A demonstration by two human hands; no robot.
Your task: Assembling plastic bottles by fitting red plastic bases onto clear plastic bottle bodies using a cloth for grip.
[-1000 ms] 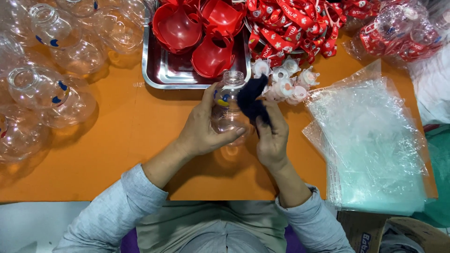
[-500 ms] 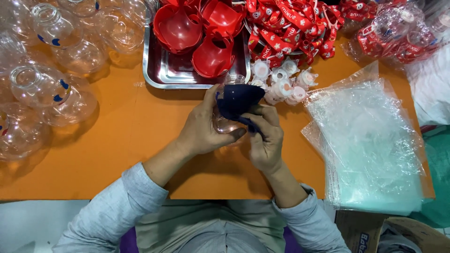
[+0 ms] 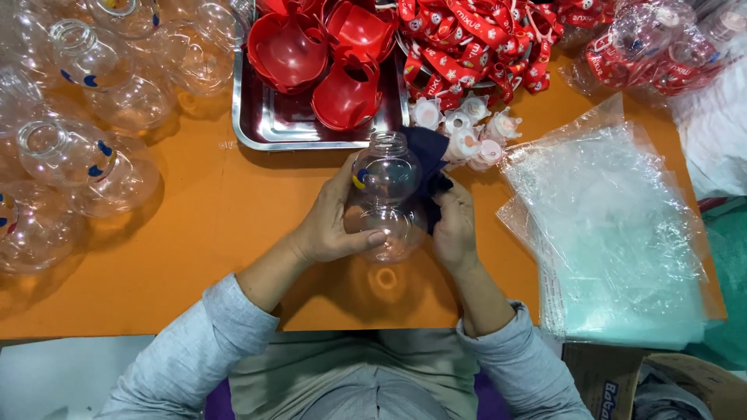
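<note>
I hold a clear plastic bottle (image 3: pixel 385 204) in the middle of the frame, just above the orange table (image 3: pixel 218 225). Its long axis runs up and down the picture: the open neck points toward the top edge, at the steel tray (image 3: pixel 257 128), and the rounded bottom points back at me. My left hand (image 3: pixel 331 225) wraps the bottle's left flank, its grip closed around the lower bulge with the thumb lying across the front. My right hand (image 3: pixel 455 229) sits on the opposite side, its grip pinched on a dark blue cloth (image 3: pixel 428 167) pressed against the bottle's right wall. So the bottle lies between my two hands, touching both; the left carries it, the right only meets it through the cloth.

The cloth hides most of my right fingers, and how far it wraps behind the bottle I cannot tell. The bottle's clear wall makes its right edge hard to trace. A yellow and blue mark near its shoulder is too small to read. White caps (image 3: pixel 467 132) lie just beyond the cloth, and clear bags (image 3: pixel 615 233) are stacked at right.
</note>
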